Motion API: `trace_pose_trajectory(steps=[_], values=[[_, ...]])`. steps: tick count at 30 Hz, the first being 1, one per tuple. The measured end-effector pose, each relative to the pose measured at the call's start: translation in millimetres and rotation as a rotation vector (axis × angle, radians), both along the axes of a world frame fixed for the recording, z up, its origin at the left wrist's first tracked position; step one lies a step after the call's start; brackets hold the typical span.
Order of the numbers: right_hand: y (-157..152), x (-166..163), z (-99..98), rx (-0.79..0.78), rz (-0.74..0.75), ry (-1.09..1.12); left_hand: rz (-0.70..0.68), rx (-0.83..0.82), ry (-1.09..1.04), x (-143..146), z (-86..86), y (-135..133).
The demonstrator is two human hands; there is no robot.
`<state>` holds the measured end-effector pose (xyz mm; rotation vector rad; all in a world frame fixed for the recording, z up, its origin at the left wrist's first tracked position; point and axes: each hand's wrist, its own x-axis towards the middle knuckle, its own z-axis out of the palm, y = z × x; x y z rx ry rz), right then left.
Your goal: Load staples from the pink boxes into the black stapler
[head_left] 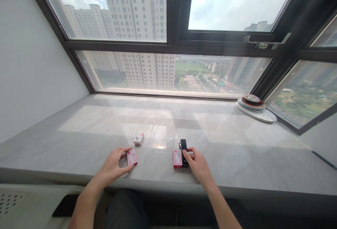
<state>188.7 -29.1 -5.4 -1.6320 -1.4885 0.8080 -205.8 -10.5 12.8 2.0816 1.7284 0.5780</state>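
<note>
My left hand (113, 166) rests on the grey stone sill with its fingers curled around a small pink-and-white box (132, 157) lying flat. My right hand (197, 164) lies on a black stapler (183, 152), its fingers closed over the stapler's near end. A second pink-and-white box (177, 158) lies flat right against the stapler's left side. A third small box (138, 139) sits farther back, apart from both hands.
The wide grey sill (79, 141) runs under a large dark-framed window (173, 43). A stack of plates (254, 107) sits at the far right corner. A white wall (31, 67) closes the left side. The sill's front edge is just below my wrists.
</note>
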Motion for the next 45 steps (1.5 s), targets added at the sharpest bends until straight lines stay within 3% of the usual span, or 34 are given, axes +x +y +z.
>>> trace_pose_trajectory(steps=[3,6,8,11,14,17,20,22,23,25,27,32,35,41,45], values=[[-1,0,-0.1,0.002,0.003,-0.006,-0.188,-0.058,-0.103,52,21.8,-19],[-2,-1,0.5,0.005,-0.003,-0.011,-0.299,0.030,-0.253,117,41.9,-19],[-2,-1,1.0,0.008,-0.004,-0.012,-0.355,0.064,-0.304,153,46.2,-12],[-2,-1,1.8,0.015,-0.002,-0.015,-0.406,0.031,-0.321,188,39.1,-2],[-4,-1,3.8,0.020,-0.005,-0.021,-0.447,0.004,-0.335,194,28.4,3],[-12,2,7.0,0.009,-0.008,0.007,-0.371,0.077,-0.317,170,24.1,10],[-24,8,8.8,-0.029,0.019,0.036,0.069,0.190,-0.212,122,23.1,30],[-30,11,8.7,-0.059,0.055,0.031,0.409,0.140,-0.081,90,21.0,47],[-32,12,8.6,-0.073,0.073,0.026,0.441,0.093,-0.062,79,19.3,55],[-32,13,9.3,-0.098,0.098,0.013,0.415,0.011,-0.041,71,14.7,68],[-28,13,12.4,-0.118,0.122,-0.012,0.311,-0.027,-0.040,85,10.0,75],[-19,11,28.1,-0.114,0.216,-0.100,0.033,-0.056,-0.028,165,6.6,67],[-20,6,32.1,-0.059,0.245,-0.153,-0.094,-0.061,-0.023,198,9.3,52],[-20,6,24.1,-0.029,0.256,-0.191,-0.073,-0.052,0.062,222,4.9,28],[-14,33,27.1,-0.047,0.301,-0.081,-0.046,-0.063,0.104,254,0.0,30]])
